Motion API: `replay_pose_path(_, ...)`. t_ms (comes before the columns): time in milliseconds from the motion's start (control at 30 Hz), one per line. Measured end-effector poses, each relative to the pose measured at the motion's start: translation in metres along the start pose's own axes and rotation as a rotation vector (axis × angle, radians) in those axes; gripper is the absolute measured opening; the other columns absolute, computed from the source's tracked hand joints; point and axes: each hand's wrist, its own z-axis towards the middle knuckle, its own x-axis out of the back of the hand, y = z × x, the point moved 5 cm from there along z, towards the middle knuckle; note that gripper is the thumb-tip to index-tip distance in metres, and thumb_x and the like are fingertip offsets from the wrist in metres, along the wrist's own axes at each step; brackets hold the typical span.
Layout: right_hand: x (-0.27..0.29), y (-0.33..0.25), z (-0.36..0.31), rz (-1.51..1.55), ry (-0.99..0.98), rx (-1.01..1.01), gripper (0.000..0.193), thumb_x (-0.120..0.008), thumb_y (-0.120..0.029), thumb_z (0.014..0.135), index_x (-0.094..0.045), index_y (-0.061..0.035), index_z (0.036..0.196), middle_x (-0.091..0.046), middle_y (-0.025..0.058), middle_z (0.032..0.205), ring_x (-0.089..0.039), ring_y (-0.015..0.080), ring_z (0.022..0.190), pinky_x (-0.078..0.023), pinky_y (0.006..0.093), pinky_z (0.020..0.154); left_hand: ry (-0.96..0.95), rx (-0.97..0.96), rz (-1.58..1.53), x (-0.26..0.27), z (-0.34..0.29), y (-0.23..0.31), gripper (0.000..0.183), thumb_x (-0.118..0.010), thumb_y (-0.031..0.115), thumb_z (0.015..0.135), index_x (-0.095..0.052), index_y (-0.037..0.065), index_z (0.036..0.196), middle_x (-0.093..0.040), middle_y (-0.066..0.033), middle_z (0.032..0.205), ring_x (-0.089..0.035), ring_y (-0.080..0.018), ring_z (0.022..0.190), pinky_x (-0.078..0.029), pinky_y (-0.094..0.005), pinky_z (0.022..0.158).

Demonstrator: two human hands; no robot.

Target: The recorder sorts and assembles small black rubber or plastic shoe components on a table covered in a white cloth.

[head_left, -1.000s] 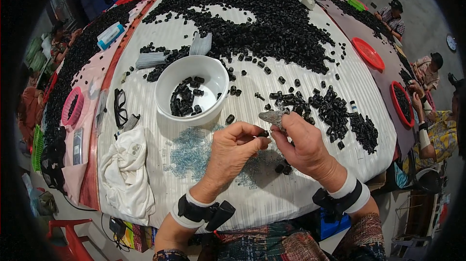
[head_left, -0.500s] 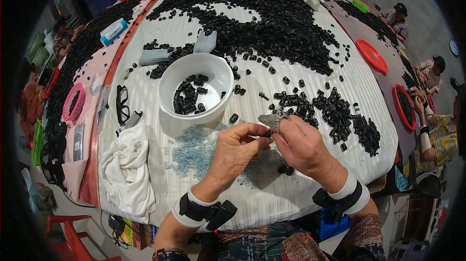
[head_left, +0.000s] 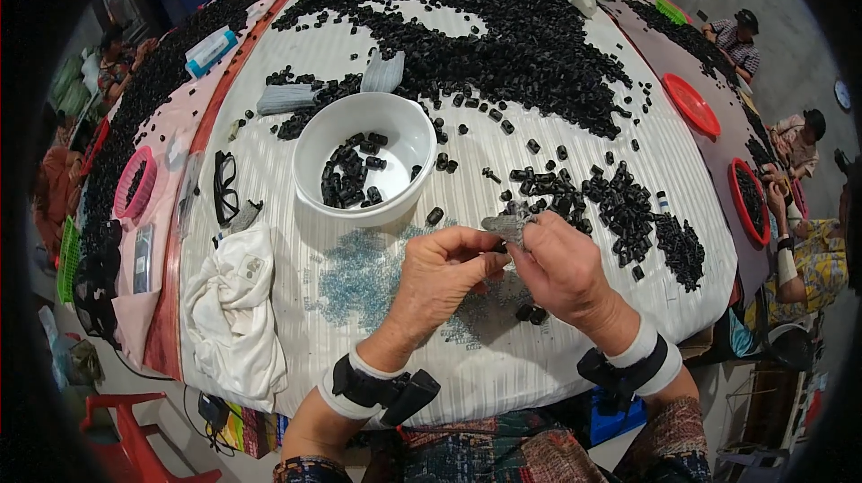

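Note:
Over the middle of the table my left hand (head_left: 438,281) and my right hand (head_left: 570,263) meet fingertip to fingertip. The left thumb and forefinger are pinched together; a dark bit shows at their tips, too small to name. Curled fingers close my right hand, and a grey cloth cover (head_left: 505,226) sticks out from it over the pinch. Whatever lies between the right fingertips is hidden. Just beyond the hands is a lone black cylindrical part (head_left: 435,215). A pile of similar black parts (head_left: 546,185) lies past the right hand, and a few black pieces (head_left: 532,313) lie beneath it.
A white bowl (head_left: 310,198) with black parts stands ahead on the left. Small clear-blue pieces (head_left: 359,276) are spread before it. Glasses (head_left: 225,191) and a white cloth (head_left: 235,312) lie at left. A large black heap (head_left: 503,43) covers the far side. Other people sit around.
The fingertips have drawn closer together, and the small dark bit between them shows less now. The whole scene has shifted slightly; the parts on the table stay as they were.

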Motion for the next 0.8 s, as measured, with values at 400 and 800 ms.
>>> replay_pose_path(400, 0.001, -0.002, 0.005, -0.069, -0.058, 0.048, 0.025, -0.061, 0.008, 0.067, -0.056, 0.0015, 0.091, -0.053, 0.0125, 0.076, -0.057, 0.0286, 0.068, -0.048, 0.0347, 0.056, 0.032, -0.027, -0.003, 0.003, 0.002, -0.004, 0.014, -0.068, 0.005, 0.08, -0.066, -0.002, 0.092, -0.066, -0.0044, 0.076, -0.059, -0.0068, 0.066, -0.048, -0.02, 0.056)
replay_pose_path(800, 0.007, -0.001, 0.002, 0.036, -0.033, 0.027, 0.024, -0.063, 0.01, 0.07, -0.057, 0.0031, 0.093, -0.055, 0.0135, 0.077, -0.055, 0.0292, 0.066, -0.047, 0.0352, 0.057, -0.002, 0.01, -0.141, -0.001, 0.001, -0.001, 0.014, -0.068, 0.003, 0.08, -0.064, -0.002, 0.093, -0.068, -0.0085, 0.083, -0.065, -0.0133, 0.073, -0.052, -0.0228, 0.059)
